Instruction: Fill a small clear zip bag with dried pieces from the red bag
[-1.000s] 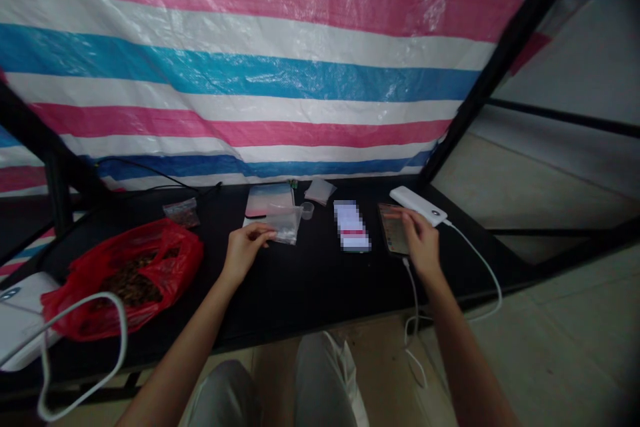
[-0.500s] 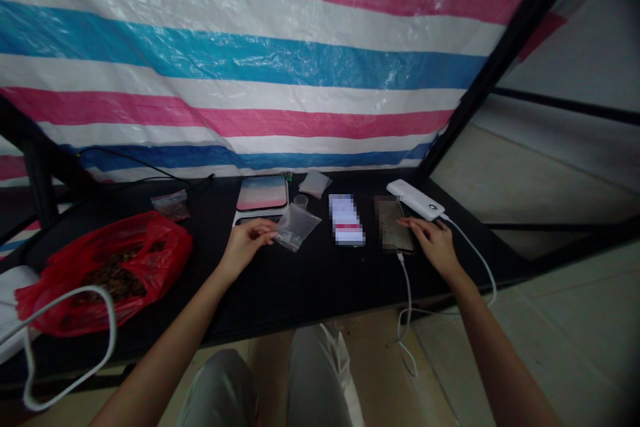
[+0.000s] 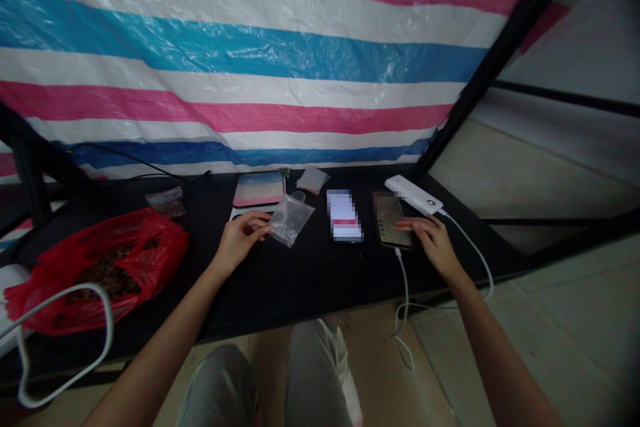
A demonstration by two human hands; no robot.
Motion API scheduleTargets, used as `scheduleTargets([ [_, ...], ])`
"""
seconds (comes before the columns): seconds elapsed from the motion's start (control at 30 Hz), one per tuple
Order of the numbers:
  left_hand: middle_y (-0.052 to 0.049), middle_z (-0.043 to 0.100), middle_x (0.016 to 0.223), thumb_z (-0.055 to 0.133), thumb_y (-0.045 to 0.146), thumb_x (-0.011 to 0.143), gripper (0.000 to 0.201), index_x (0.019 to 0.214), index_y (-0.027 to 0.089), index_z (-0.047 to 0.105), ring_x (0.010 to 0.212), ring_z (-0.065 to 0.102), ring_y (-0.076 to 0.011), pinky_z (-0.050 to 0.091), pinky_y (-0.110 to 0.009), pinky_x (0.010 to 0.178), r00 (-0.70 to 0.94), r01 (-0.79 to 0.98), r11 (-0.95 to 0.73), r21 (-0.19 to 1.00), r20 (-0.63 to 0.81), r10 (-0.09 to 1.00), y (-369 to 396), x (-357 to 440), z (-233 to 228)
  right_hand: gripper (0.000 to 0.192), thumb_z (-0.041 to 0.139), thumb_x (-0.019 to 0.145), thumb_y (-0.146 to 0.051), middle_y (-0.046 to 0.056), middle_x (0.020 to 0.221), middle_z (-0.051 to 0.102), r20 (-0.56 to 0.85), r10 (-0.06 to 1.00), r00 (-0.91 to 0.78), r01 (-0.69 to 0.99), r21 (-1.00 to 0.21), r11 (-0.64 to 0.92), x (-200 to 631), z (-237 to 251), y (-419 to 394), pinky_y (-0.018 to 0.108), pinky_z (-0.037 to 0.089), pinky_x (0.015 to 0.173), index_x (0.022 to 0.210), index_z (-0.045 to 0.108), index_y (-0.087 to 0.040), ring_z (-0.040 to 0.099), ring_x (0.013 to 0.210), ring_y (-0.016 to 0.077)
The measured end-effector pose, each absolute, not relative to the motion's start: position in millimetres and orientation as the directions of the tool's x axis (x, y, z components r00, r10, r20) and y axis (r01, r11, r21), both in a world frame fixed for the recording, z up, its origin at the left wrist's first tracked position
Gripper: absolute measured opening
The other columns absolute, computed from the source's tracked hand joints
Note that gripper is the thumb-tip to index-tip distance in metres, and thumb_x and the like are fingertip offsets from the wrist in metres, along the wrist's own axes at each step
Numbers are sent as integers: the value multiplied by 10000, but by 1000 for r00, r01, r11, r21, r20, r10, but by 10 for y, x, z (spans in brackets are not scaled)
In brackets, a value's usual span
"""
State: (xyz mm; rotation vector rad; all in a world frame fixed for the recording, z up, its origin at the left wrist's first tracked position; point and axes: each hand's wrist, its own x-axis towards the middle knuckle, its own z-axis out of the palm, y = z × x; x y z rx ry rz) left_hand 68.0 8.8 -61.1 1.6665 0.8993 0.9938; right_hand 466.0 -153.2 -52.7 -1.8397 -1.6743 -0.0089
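Observation:
My left hand (image 3: 244, 237) pinches a small clear plastic bag (image 3: 295, 219) by its left edge, above the black table. The bag looks nearly flat, and I cannot tell whether anything is in it. Behind it lies a flat device like a small scale (image 3: 259, 189) with a blue-to-pink top, its front partly hidden by my hand and the bag. A small clear cup (image 3: 299, 196) stands just behind the bag. My right hand (image 3: 434, 240) has its fingers stretched out over a dark phone (image 3: 391, 217), fingertips at its screen. Left of that lies a second phone (image 3: 344, 215), its screen lit and blurred.
A red plastic bag (image 3: 163, 250) full of brown bits lies open at the left, with a small filled bag (image 3: 167, 203) behind it. More clear bags (image 3: 313, 180) lie at the back. A white power bank (image 3: 414, 195) and its cable (image 3: 473, 240) are at the right.
The dark phone's screen now shows small icons near its lower left. My left hand still pinches the clear bag, which has turned slightly. The whole view has shifted a little.

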Motion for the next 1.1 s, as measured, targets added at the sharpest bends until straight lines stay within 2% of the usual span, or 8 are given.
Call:
scheduleTargets([
  [0.37, -35, 659, 701, 715, 386, 608, 355, 842, 139, 613, 542, 581, -125, 501, -243, 501, 301, 113, -296, 949, 251, 920, 96, 700, -573, 388, 333, 880, -431, 10, 963, 692, 383, 901, 202, 875, -483, 10, 4655, -526, -1515, 485, 211, 1036, 837, 689, -283, 587, 1022, 211],
  [0.5, -18, 648, 679, 712, 376, 614, 372, 875, 144, 584, 524, 577, -119, 497, -243, 507, 284, 87, -289, 953, 254, 925, 102, 695, -582, 375, 359, 879, -414, 40, 938, 695, 582, 726, 365, 824, -566, 40, 4496, -433, -1507, 434, 330, 968, 841, 688, -237, 600, 969, 223],
  [0.6, 0, 643, 662, 713, 353, 615, 390, 906, 160, 540, 498, 569, -109, 481, -227, 491, 270, 59, -299, 952, 273, 923, 104, 692, -587, 353, 381, 880, -398, 60, 893, 696, 635, 631, 445, 768, -634, 97, 4182, -325, -1397, 403, 387, 902, 850, 675, -205, 604, 928, 230],
  [0.77, -5, 652, 694, 705, 351, 623, 402, 922, 172, 505, 531, 593, -121, 482, -227, 516, 161, 31, -325, 945, 316, 935, 106, 658, -564, 269, 442, 864, -384, 37, 959, 676, 564, 787, 250, 728, -645, 230, 3252, -188, -967, 348, 419, 837, 980, 632, -232, 594, 897, 203],
  [0.83, -15, 658, 719, 693, 360, 634, 374, 905, 170, 519, 548, 600, -124, 480, -227, 531, 69, 63, -338, 939, 334, 940, 100, 628, -547, 310, 497, 836, -402, 23, 973, 667, 508, 852, 124, 744, -616, 259, 2838, -185, -757, 327, 428, 801, 1098, 579, -258, 589, 821, 183],
  [0.9, -19, 658, 729, 681, 360, 644, 343, 885, 168, 530, 556, 600, -124, 475, -223, 534, -13, 91, -345, 934, 347, 938, 88, 596, -527, 399, 561, 786, -438, 30, 1030, 641, 475, 879, 43, 764, -582, 277, 2479, -210, -558, 323, 430, 785, 1148, 548, -269, 568, 879, 197],
  [1.0, -13, 655, 715, 670, 350, 653, 325, 883, 171, 527, 534, 585, -118, 471, -220, 525, -39, 82, -345, 935, 349, 936, 79, 565, -500, 344, 599, 749, -450, 41, 1003, 633, 462, 885, 56, 755, -599, 265, 2133, -283, -301, 311, 428, 760, 1036, 611, -260, 552, 929, 215],
  [1.1, -3, 652, 709, 662, 346, 664, 362, 947, 177, 512, 531, 584, -117, 479, -226, 533, 6, 38, -338, 940, 338, 941, 99, 555, -489, 259, 581, 757, -439, 25, 813, 642, 411, 900, 149, 632, -739, 233, 2047, -360, -105, 280, 426, 670, 890, 649, -228, 571, 749, 182],
])
